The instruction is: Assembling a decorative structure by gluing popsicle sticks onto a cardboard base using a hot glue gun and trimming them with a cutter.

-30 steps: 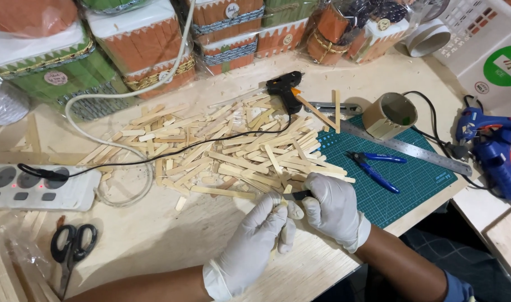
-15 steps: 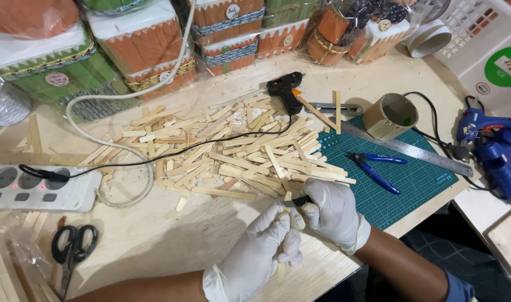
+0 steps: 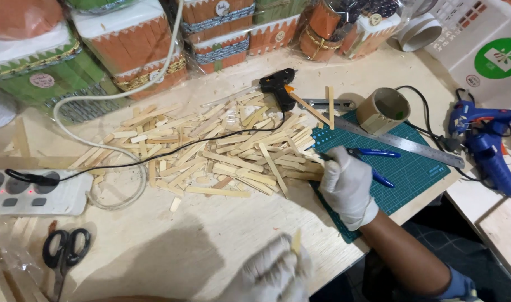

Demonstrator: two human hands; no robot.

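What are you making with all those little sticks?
A person in white gloves sits at a wooden table covered with a heap of flat pale wooden sticks. The right hand rests on the green cutting mat, reaching for the blue-handled pliers. The left hand, blurred, holds one small stick piece.

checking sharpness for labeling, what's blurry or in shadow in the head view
Head view: the left hand near the bottom edge is smeared by motion blur; the right hand on the green cutting mat is sharp, as are the wooden sticks. A soft shadow darkens the table beside the left hand.
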